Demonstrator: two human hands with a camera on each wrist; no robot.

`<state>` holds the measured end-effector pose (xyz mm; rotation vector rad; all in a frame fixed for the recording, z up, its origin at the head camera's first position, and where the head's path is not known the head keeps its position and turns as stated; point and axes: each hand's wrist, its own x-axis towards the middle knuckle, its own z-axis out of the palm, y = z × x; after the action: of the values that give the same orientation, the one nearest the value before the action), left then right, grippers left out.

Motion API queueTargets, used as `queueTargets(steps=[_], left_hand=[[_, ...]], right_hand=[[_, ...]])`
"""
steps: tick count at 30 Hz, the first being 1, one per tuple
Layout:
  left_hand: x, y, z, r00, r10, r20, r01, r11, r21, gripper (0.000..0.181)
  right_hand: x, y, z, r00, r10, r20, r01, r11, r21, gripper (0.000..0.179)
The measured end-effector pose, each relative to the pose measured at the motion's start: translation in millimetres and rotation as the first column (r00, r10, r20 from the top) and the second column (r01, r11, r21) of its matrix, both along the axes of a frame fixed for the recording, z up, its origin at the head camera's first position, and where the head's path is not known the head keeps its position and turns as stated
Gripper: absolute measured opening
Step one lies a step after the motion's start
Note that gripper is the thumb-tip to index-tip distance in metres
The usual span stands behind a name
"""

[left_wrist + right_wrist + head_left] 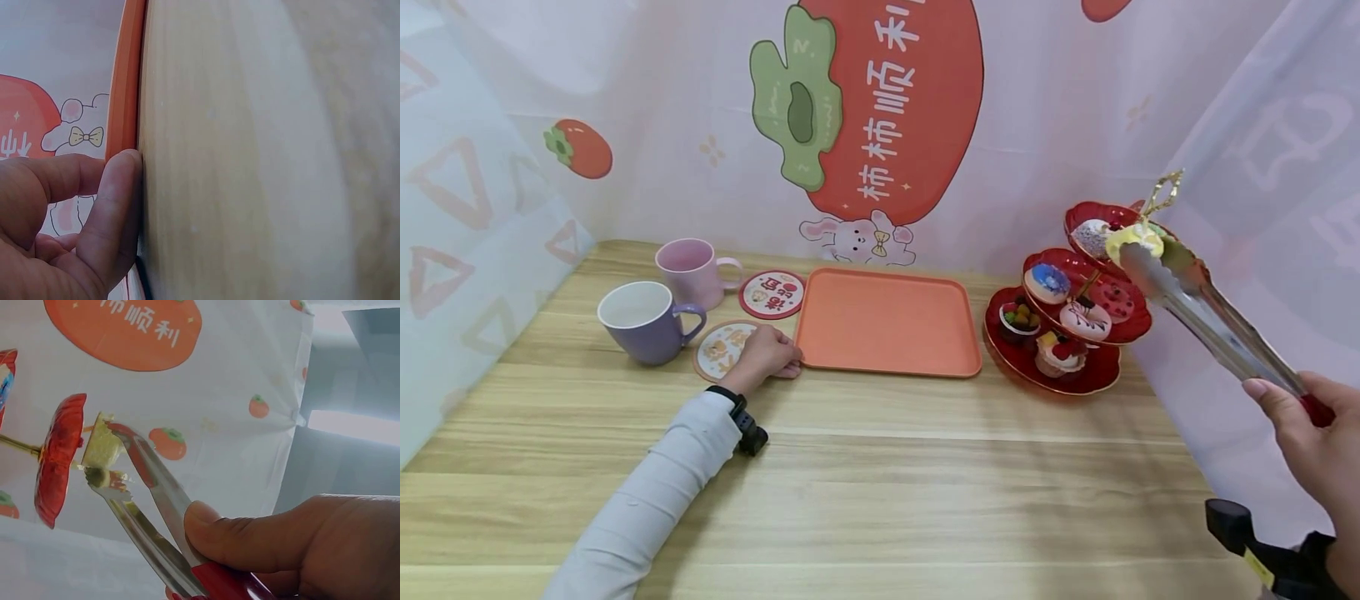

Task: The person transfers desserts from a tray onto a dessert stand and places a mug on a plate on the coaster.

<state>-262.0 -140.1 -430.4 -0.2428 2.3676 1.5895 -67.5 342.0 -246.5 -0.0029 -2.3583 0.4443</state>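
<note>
At the near left corner of an orange tray (887,321), my left hand (766,357) pinches the rim between thumb and fingers; the left wrist view shows the thumb against the tray's edge. My right hand (1315,442) grips metal tongs (1221,329) by their red handle. Between the tong tips is a yellow pastry (103,445), just above the top tier of a red three-tier stand (1093,387). A dark round pastry dusted white (1092,237) lies beside it on that tier. Lower tiers hold a blue-topped donut (1048,283), a pink donut (1086,319) and small tarts (1060,354).
On the left stand a purple mug (643,325) and a pink mug (691,275). Two round coasters lie between the mugs and the tray, a red-rimmed one (772,294) and a pale one (718,348) partly under my left hand. A printed curtain (700,100) hangs behind the table.
</note>
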Motion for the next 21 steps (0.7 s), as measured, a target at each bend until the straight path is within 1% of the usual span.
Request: queueTargets(steps=[4, 6, 8, 12, 14, 17, 21], left_hand=[[-0.6, -0.2, 2.0, 1.0, -0.001, 0.004, 0.001, 1.0, -0.004, 0.011], [-1.0, -0.6, 2.8, 1.0, -0.001, 0.009, 0.001, 1.0, -0.007, 0.01], [-0.7, -0.6, 3.0, 1.0, -0.002, 0.011, 0.002, 1.0, -0.009, 0.01], [-0.8, -0.9, 2.7, 1.0, -0.003, 0.014, 0.003, 1.0, -0.002, 0.01], [-1.2, -1.0, 2.5, 1.0, -0.002, 0.016, 0.002, 1.0, 0.004, 0.01], [-1.6, -1.0, 2.1, 1.0, 0.001, 0.018, -0.002, 1.0, 0.007, 0.01], [-1.6, -0.9, 1.7, 1.0, 0.003, 0.017, -0.003, 1.0, 0.006, 0.01]], right_hand=[[-4.8, 4, 1.1, 0.998, -0.058, 0.029, 0.058, 0.998, 0.004, 0.034], [-7.1, 5, 1.1, 0.996, -0.079, 0.039, 0.079, 0.997, 0.012, 0.033], [-8.4, 8, 0.5, 0.995, -0.087, 0.039, 0.086, 0.996, 0.023, 0.035], [-10.8, 14, -0.5, 0.996, -0.089, 0.028, 0.088, 0.995, 0.045, 0.045], [-12.2, 16, -0.6, 0.995, -0.096, 0.028, 0.094, 0.994, 0.048, 0.045], [-14.1, 17, -0.5, 0.99, -0.131, 0.055, 0.129, 0.991, 0.038, 0.038], [-15.5, 15, 0.5, 0.972, -0.196, 0.13, 0.198, 0.98, -0.005, 0.028]])
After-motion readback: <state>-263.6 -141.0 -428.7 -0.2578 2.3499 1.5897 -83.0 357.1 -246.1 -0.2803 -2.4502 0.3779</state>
